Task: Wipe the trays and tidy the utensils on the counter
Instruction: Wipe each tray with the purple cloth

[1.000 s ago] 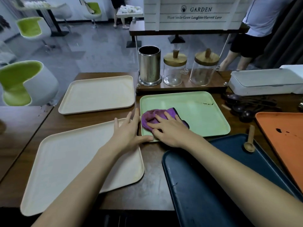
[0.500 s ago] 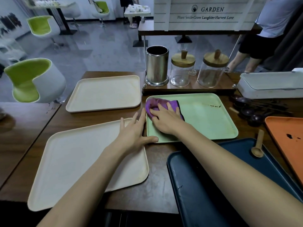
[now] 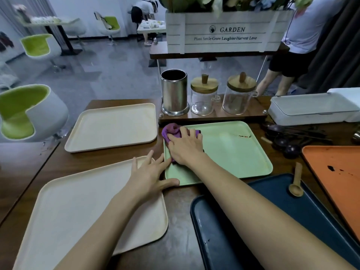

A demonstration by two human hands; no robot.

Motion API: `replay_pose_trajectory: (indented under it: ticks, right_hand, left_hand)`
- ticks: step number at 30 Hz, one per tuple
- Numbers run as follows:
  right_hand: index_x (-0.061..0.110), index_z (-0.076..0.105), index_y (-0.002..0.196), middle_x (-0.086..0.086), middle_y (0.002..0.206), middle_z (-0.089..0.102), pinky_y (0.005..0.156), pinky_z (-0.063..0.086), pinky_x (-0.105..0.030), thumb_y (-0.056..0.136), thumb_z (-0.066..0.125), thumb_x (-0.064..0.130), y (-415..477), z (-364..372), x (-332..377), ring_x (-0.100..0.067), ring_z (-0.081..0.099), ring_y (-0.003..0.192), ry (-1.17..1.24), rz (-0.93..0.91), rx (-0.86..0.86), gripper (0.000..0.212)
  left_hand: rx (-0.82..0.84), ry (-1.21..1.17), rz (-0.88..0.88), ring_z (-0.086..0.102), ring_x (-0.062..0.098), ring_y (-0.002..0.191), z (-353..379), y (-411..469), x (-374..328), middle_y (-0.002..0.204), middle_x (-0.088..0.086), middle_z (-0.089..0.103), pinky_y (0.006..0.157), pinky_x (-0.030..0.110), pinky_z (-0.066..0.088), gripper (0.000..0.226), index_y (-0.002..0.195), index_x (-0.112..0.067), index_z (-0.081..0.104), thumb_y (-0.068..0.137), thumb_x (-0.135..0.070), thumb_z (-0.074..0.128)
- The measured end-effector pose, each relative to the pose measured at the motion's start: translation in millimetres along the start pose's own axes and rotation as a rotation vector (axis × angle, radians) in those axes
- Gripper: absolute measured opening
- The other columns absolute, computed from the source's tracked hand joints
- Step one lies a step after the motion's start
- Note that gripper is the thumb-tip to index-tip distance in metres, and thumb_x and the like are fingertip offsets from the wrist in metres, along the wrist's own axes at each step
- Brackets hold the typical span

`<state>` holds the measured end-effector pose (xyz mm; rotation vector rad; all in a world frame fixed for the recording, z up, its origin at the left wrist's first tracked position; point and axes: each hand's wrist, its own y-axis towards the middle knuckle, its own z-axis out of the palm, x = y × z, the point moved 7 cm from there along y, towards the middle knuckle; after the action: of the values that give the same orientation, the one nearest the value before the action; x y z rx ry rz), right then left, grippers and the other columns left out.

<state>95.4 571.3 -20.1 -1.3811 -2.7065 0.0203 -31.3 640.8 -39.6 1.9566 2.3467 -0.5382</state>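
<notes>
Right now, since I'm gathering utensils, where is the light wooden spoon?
Head view, right side: the wooden spoon rests on the dark blue tray's far end, just left of the orange tray.

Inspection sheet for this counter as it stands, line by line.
Surface: brown wooden counter, largely covered by trays.
Job's things: green tray with a dark smear near its far edge; purple cloth at its far left corner; far cream tray; near cream tray; navy tray with a wooden spoon on its far edge; orange tray with dark spots; dark spoons loose near the white box.
Clutter: steel canister and two lidded glass jars on a wooden stand.
Hands: right hand presses the cloth on the green tray; left hand rests flat on the near cream tray, thumb at the green tray's corner.
Cables: nothing seen.
Surroundings: planter box marked GARDEN, green chairs, a person standing at right, another person bent over a far table.
</notes>
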Motion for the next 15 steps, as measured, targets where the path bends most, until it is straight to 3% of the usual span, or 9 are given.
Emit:
replay_pose_trajectory:
  ticks: [3, 12, 15]
  right_hand:
    - [0.041, 0.048, 0.139, -0.006, 0.143, 0.038, 0.103, 0.025, -0.050, 0.101, 0.031, 0.043, 4.1, -1.5, -13.3, -0.034, 0.033, 0.126, 0.030, 0.060, -0.055, 0.042]
    - [0.031, 0.056, 0.135, -0.010, 0.146, 0.040, 0.107, 0.027, -0.048, 0.102, 0.028, 0.040, -24.7, -15.5, -165.0, -0.036, 0.034, 0.131, 0.003, 0.466, -0.059, 0.044]
    - [0.027, 0.053, 0.137, -0.012, 0.147, 0.039, 0.105, 0.029, -0.048, 0.103, 0.025, 0.036, -26.2, -16.6, -176.9, -0.036, 0.034, 0.131, -0.034, 0.482, -0.062, 0.045]
  left_hand:
    - [-0.001, 0.129, -0.001, -0.002, 0.028, 0.159, -4.7, -0.3, -1.7, 0.170, -0.012, 0.015, 0.120, 0.065, 0.007, 0.144, 0.160, -0.045, 0.019, 0.035, -0.106, -0.018]
    - [0.031, 0.180, -0.014, 0.000, 0.030, 0.158, -10.3, -3.9, -7.7, 0.170, -0.012, 0.016, 0.120, 0.065, 0.010, 0.148, 0.159, -0.045, 0.022, 0.031, -0.104, -0.022]
    - [0.036, 0.173, -0.011, 0.000, 0.030, 0.158, -11.9, -5.2, -9.9, 0.170, -0.012, 0.016, 0.120, 0.065, 0.010, 0.150, 0.159, -0.044, 0.022, 0.029, -0.104, -0.023]
